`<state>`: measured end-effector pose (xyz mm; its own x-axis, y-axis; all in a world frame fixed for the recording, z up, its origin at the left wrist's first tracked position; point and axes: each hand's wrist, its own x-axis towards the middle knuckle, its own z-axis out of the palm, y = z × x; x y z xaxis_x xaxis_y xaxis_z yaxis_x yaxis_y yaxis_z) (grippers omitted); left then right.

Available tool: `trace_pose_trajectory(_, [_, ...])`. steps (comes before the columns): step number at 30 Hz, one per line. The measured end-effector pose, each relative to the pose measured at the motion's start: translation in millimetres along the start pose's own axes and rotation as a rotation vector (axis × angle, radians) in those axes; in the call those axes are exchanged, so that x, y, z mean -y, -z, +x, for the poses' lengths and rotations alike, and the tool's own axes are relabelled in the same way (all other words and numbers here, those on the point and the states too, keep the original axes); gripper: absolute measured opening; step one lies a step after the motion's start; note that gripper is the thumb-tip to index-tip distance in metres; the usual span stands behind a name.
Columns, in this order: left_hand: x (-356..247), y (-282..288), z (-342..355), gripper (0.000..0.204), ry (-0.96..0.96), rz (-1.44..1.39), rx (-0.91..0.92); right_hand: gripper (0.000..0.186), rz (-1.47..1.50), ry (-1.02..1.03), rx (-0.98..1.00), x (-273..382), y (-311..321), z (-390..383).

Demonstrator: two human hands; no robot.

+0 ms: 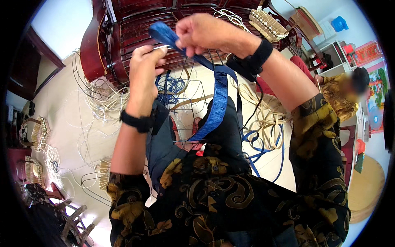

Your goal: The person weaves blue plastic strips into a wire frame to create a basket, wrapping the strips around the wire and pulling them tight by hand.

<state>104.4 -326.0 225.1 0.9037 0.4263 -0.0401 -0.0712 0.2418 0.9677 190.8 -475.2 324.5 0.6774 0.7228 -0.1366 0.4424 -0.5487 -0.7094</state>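
My right hand (201,35) is raised ahead of me, its fingers closed on a flat blue strap (163,33). The strap's loop sticks out to the left, and its other part runs down to a wire basket frame (201,92) on my lap. One curved side of that frame carries a blue woven band (218,108). My left hand (144,72) is up beside the strap, slightly nearer to me, with thumb and fingers pinching what looks like a thin white strip (161,47). Motion blurs the fingertips of both hands.
A dark red wooden bench (144,37) stands ahead, with a pale woven basket (268,25) on it. Beige straps (263,119) and blue strips (170,88) lie on the floor, with pale cord (105,99) at left. Another person (341,92) sits at right.
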Motion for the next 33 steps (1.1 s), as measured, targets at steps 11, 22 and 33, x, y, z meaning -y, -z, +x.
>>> trace_pose_trajectory(11, [-6, -56, -41, 0.027, 0.017, 0.046, 0.066, 0.014, -0.126, 0.232, -0.111, 30, -10, 5])
trace_pose_trajectory(22, [18, -64, -40, 0.031, 0.014, 0.07, 0.122, 0.025, -0.219, 0.461, -0.401, 4, -4, -34])
trace_pose_trajectory(33, [35, -64, -38, 0.04, 0.223, -0.089, 0.169, 0.041, 0.61, -0.417, -0.415, -76, -71, -140])
